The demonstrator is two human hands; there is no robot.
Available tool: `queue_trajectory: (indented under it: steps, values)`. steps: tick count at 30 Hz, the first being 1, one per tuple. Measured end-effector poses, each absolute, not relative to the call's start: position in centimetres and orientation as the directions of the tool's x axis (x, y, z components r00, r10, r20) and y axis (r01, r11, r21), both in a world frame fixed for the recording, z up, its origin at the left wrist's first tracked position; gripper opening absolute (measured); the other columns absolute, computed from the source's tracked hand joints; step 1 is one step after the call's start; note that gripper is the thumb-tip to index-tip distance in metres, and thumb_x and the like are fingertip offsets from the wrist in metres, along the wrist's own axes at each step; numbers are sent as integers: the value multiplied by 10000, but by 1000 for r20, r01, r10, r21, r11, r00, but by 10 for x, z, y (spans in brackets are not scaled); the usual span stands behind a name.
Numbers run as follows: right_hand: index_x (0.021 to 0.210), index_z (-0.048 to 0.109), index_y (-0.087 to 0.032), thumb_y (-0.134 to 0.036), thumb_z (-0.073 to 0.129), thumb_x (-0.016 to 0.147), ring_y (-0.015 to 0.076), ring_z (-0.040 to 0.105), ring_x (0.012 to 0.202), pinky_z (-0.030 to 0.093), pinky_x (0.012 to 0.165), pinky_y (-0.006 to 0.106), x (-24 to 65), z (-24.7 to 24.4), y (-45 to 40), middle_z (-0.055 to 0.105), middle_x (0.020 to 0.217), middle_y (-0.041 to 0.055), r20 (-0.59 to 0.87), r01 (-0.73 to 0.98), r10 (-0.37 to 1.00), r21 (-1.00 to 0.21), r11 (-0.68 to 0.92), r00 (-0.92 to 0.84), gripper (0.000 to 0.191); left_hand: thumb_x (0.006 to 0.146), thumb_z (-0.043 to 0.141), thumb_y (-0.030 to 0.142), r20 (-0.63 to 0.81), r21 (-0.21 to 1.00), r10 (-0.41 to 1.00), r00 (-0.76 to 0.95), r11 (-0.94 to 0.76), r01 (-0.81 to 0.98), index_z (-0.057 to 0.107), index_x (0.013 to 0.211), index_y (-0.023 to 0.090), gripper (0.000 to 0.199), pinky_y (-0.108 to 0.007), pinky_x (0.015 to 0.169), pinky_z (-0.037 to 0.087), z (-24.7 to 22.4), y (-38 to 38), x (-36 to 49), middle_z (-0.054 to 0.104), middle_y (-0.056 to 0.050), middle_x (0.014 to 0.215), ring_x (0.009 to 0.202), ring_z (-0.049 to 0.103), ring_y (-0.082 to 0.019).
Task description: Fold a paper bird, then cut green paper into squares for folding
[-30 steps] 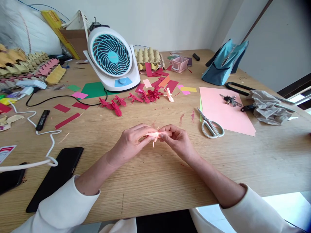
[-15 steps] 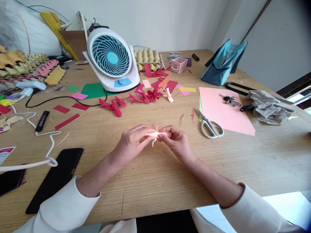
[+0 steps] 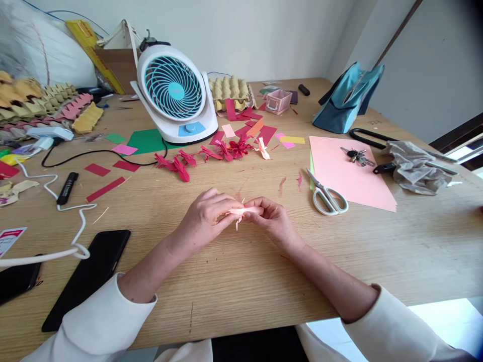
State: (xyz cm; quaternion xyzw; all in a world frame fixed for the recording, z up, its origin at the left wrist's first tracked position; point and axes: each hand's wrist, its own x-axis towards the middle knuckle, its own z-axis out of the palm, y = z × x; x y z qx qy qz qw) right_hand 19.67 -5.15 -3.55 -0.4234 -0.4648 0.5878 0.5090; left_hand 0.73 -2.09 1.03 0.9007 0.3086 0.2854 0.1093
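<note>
Between my hands, above the table, is a small pale-pink folded paper figure [image 3: 241,211] with thin strips sticking out. My left hand [image 3: 211,211] pinches its left end between thumb and fingers. The right end sits in the pinch of my right hand [image 3: 274,221], with the thumb on the near side. My fingers cover much of the paper. Beyond my hands lie several red folded paper figures [image 3: 180,166] in a row, and a pale-pink one [image 3: 263,149] at the right of the row.
White-handled scissors [image 3: 327,196] lie to the right, beside pink paper sheets [image 3: 352,176] with keys [image 3: 358,157] on them. A fan [image 3: 174,90] stands at the back. Left are a marker [image 3: 67,188], a white cable [image 3: 81,221] and a black phone [image 3: 88,276]. A teal bag [image 3: 337,108] stands back right.
My left hand's knuckles have risen slightly, and the paper figure has turned a little between my fingers. Both hands keep their hold on it.
</note>
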Motion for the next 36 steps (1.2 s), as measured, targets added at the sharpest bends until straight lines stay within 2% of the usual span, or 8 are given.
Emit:
queue_trajectory:
  steps: [3, 6, 9, 12, 14, 18, 25, 36]
  values:
    - [903, 638, -183, -396, 716, 775, 136, 629, 702, 473, 648, 256, 198, -38, -51, 696, 809, 5, -11, -115, 989, -993, -28, -148, 261, 894, 635, 253, 408, 275, 621, 669, -783, 559, 711, 1026, 246, 152, -342, 801, 424, 7, -18, 5, 745, -9, 969, 845, 560, -185]
    - [959, 628, -189, -331, 662, 820, 156, 638, 750, 475, 674, 273, 200, -37, -52, 701, 859, 16, 52, 127, 981, -989, 76, -184, 202, 869, 658, 244, 362, 224, 627, 690, -777, 588, 707, 1034, 248, 172, -354, 790, 396, 6, -18, 6, 748, -6, 954, 847, 544, -198]
    - [1008, 610, -205, -245, 678, 806, 189, 633, 849, 471, 758, 315, 203, -35, -54, 700, 937, 30, 150, 413, 961, -880, 236, -230, 217, 872, 642, 240, 350, 187, 628, 695, -774, 605, 701, 1021, 242, 160, -362, 762, 369, 4, -19, 9, 749, -6, 926, 848, 544, -207]
    - [1038, 566, -211, -230, 741, 755, 231, 614, 950, 458, 830, 358, 206, -33, -55, 686, 1026, 60, 237, 560, 933, -750, 352, -269, 333, 877, 624, 231, 352, 185, 633, 690, -769, 612, 693, 1010, 239, 150, -372, 757, 351, -1, -20, 13, 751, -8, 920, 852, 552, -210]
    - [1047, 549, -210, -219, 749, 747, 239, 611, 967, 458, 833, 361, 209, -32, -54, 675, 1050, 72, 250, 598, 927, -710, 372, -280, 362, 868, 632, 225, 355, 194, 635, 686, -768, 610, 686, 1026, 242, 167, -377, 767, 347, -5, -20, 15, 754, -10, 942, 867, 556, -213]
    - [1002, 584, -202, -185, 731, 762, 221, 615, 905, 458, 799, 337, 219, -30, -48, 660, 1000, 69, 233, 658, 923, -649, 382, -306, 282, 840, 674, 219, 347, 238, 642, 684, -766, 598, 668, 1088, 248, 250, -386, 813, 353, -9, -21, 15, 750, -8, 1025, 933, 569, -221]
    - [994, 658, -192, -162, 706, 795, 191, 602, 846, 460, 768, 316, 227, -33, -43, 634, 947, 65, 242, 682, 909, -602, 416, -341, 207, 824, 710, 293, 356, 304, 661, 660, -750, 587, 632, 1200, 257, 386, -417, 907, 374, -1, -18, 9, 710, -36, 1172, 1057, 558, -244]
    - [995, 710, -197, -203, 694, 845, 192, 583, 851, 463, 759, 323, 217, -38, -42, 600, 927, 73, 288, 669, 896, -596, 445, -339, 150, 869, 645, 262, 495, 386, 719, 487, -685, 618, 684, 1064, 238, 200, -407, 898, 458, -2, -11, -4, 720, -49, 1025, 992, 614, -230]
